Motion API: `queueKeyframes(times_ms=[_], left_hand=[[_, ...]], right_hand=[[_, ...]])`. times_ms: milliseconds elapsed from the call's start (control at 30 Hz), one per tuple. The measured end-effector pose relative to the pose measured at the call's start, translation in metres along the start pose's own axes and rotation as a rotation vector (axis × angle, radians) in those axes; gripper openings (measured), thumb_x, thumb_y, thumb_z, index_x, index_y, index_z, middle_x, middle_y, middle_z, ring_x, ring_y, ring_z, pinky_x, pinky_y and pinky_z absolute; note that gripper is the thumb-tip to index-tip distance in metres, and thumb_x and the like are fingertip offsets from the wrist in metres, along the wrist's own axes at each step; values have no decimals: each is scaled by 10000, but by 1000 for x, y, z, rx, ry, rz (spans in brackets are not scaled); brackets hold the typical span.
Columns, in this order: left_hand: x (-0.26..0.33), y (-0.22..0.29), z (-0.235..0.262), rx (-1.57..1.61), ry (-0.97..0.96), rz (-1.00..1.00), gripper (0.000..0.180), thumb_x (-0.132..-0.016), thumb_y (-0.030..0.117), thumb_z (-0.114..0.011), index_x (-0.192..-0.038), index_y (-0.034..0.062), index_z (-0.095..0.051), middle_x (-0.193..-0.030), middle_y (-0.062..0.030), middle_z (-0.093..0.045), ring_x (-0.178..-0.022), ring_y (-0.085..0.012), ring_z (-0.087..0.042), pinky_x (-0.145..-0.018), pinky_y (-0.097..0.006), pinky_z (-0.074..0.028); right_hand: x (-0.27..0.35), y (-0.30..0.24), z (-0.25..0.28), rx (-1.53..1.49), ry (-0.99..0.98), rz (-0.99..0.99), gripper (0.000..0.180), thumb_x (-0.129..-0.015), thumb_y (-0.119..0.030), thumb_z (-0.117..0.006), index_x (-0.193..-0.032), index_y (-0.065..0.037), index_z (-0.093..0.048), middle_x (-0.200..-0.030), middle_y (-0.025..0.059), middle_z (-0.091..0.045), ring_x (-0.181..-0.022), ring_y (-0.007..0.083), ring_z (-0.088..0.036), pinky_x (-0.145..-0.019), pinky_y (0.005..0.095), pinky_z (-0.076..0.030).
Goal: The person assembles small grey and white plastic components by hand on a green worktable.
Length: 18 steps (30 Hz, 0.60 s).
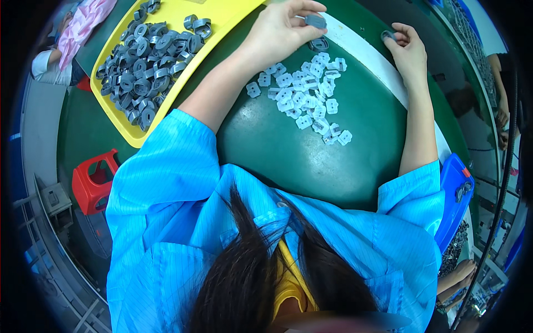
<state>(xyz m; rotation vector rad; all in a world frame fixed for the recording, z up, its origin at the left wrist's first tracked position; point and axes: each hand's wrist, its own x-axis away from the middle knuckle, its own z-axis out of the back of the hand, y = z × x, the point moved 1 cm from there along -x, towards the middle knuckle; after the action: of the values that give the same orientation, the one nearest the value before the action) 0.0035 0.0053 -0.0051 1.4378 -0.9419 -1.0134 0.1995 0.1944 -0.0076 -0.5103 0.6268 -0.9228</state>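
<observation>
Two small dark-grey plastic parts are in the hands: the grey part in the left hand (315, 21) shows a rounded, smooth outer side with a block-like form, while the grey part in the right hand (387, 35) looks like a short oval ring, its finer detail too small to read. The left hand (277, 26) pinches its part between thumb and fingers above the far side of the green worktop (277, 147); the right hand (410, 54) grips its ring at the fingertips, to the right of the curved white strip (361, 45) along the worktop's far right side, so the two parts are well apart. Just below the left fingers a loose grey piece (318, 44) lies near the top of a scattered heap of white plastic pieces (300, 94), flat and notched, some with small dark openings. That heap spreads between the forearms, from the far side toward the middle of the worktop, well short of its near edge by the blue smock (166, 161). At the worktop's left, a yellow tray (227, 12) carries many grey ring-shaped parts (147, 58), piled mostly toward its left wall.
</observation>
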Motion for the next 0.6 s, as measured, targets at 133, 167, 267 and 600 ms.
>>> queueKeyframes(times_ms=[133,167,267,600], left_hand=[[4,4,-6,-1,-70,32,465,-804,-53,-657,-1248,-65,-519,-1101,-117,-632,-992,-153,-612,-867,-260,-505],[7,6,-6,75,-99,124,496,-797,-48,-664,-1266,-75,-505,-1106,-119,-629,-1009,-154,-607,-873,-259,-502],[-1,-11,-2,96,-131,89,526,-802,-41,-655,-1294,-94,-476,-1143,-128,-614,-1045,-161,-595,-876,-259,-497],[11,9,-17,-542,93,-336,321,-797,115,-757,-1083,17,-646,-895,-70,-684,-725,-124,-680,-646,-244,-545]], right_hand=[[17,-31,10,47,22,388,330,-715,-216,-746,-1003,-75,-667,-875,57,-643,-888,170,-619,-812,306,-490],[22,-44,13,-81,-250,291,298,-712,-194,-757,-960,-56,-666,-851,47,-627,-845,166,-601,-801,297,-482],[42,-61,4,-187,-688,375,239,-722,-100,-748,-924,-20,-649,-822,46,-610,-782,158,-563,-750,301,-482],[39,-69,6,-285,-339,264,212,-831,-174,-714,-975,-19,-729,-839,90,-708,-759,134,-632,-687,251,-474]])
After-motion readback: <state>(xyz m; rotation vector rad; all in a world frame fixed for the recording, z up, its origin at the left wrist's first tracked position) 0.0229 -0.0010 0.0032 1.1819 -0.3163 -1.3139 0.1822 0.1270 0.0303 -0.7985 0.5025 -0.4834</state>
